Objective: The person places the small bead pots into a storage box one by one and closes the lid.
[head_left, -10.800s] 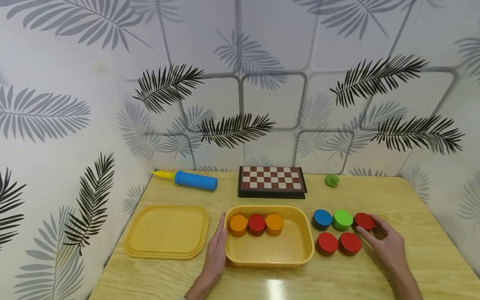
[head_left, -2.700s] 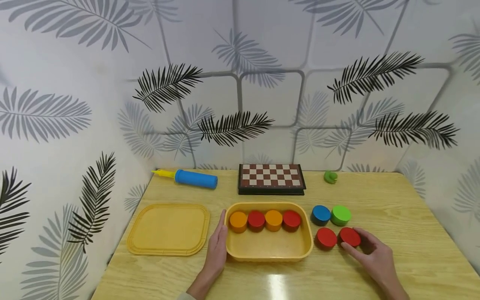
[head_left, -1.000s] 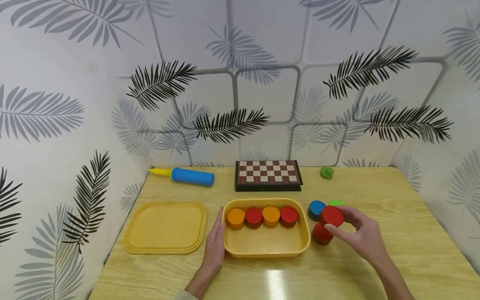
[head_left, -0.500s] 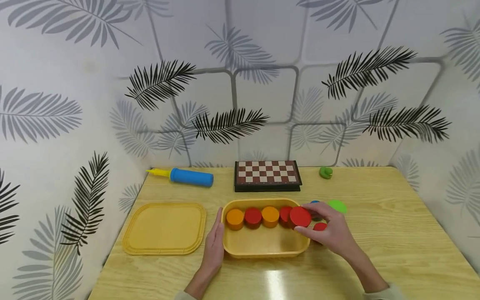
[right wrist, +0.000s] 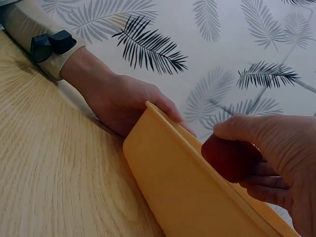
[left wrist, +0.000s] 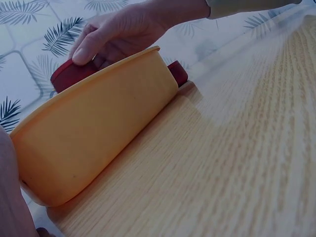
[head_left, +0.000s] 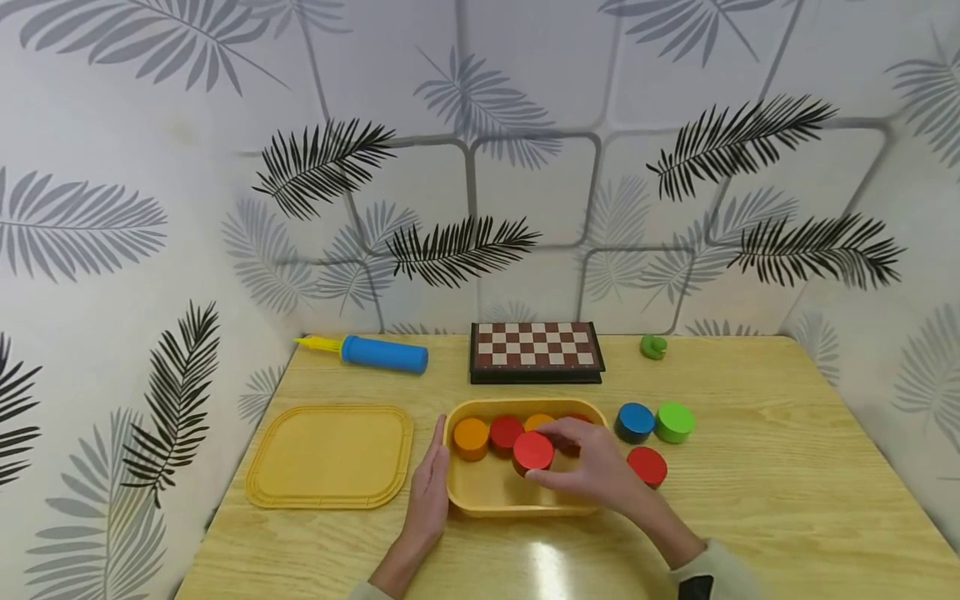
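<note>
A yellow bin (head_left: 480, 497) (left wrist: 94, 143) (right wrist: 182, 192) sits mid-table with a back row of pucks: orange (head_left: 471, 437), red (head_left: 506, 432), orange (head_left: 537, 421), and another red mostly hidden by my right hand. My right hand (head_left: 577, 465) (right wrist: 276, 148) (left wrist: 123, 34) grips a red puck (head_left: 533, 451) (left wrist: 71, 74) (right wrist: 229, 158) over the bin, in front of the row. My left hand (head_left: 430, 492) (right wrist: 126, 103) lies flat against the bin's left wall, fingers straight. On the table right of the bin stand a blue puck (head_left: 635, 422), a green puck (head_left: 674, 421) and a red puck (head_left: 648, 465) (left wrist: 177, 74).
A yellow lid (head_left: 330, 457) lies left of the bin. Along the back wall are a blue pump with yellow nozzle (head_left: 375, 352), a folded chessboard (head_left: 536, 352) and a small green object (head_left: 653, 347). The wooden table (head_left: 787, 467) ends at patterned walls on three sides.
My right hand lifted a red puck from the table's right side and carried it left over the bin. One red puck stays beside the bin. My left hand has not moved.
</note>
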Demonstrator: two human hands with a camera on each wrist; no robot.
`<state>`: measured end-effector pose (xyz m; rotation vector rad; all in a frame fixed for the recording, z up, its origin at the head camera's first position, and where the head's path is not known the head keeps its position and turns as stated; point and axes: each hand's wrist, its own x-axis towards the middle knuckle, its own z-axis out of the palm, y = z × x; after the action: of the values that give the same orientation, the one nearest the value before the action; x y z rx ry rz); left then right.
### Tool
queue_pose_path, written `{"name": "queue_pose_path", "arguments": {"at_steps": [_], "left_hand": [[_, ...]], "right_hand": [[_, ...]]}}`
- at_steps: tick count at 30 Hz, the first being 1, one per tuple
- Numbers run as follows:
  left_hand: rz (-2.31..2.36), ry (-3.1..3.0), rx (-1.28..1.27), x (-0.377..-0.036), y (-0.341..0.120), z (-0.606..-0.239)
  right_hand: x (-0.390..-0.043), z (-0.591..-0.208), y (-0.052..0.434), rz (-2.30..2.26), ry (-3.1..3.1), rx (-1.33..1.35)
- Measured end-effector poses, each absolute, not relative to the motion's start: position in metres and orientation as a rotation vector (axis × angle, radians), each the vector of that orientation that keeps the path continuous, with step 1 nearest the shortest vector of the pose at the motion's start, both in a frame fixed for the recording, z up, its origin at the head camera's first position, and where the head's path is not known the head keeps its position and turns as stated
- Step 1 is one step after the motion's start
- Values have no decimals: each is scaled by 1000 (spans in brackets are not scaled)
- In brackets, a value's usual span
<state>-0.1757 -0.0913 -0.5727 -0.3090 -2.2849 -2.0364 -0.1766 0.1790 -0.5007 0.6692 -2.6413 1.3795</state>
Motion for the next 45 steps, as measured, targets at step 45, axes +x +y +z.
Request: {"name": "queue_pose_path", "arguments": {"at_steps": [45], "left_hand": [[-2007,-2329,-259,-174,-92,-572]], "right_hand": [[-185,-506,131,1337,-2705,968]]}}
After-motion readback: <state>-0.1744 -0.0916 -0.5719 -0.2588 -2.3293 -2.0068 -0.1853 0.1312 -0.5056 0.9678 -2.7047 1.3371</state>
